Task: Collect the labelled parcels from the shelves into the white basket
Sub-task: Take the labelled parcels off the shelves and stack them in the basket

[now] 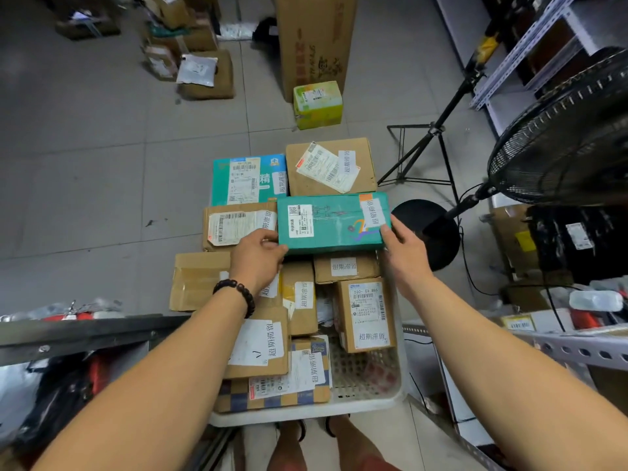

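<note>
step: placing parcel | green parcel (333, 222) mid-frame atop pile in white basket (368, 397) | left hand (258, 258), right hand (404, 248) grasp its ends | next: likely seat level, release

Premises present as a parcel storeroom or courier collection point. Grounds: cardboard parcels (331, 166) bearing printed shipping labels and barcodes are piled in a white basket (339, 404) on a grey tiled floor (85, 147). Further boxes and a grey mailer bag (197, 69) lie heaped on the floor at the far side, near a tall printed carton (316, 39). Slotted-angle metal shelving (520, 59) lines the right side, with goods stacked below it. A black pedestal fan (564, 137) and a tripod stand (433, 129) occupy the aisle.
</note>
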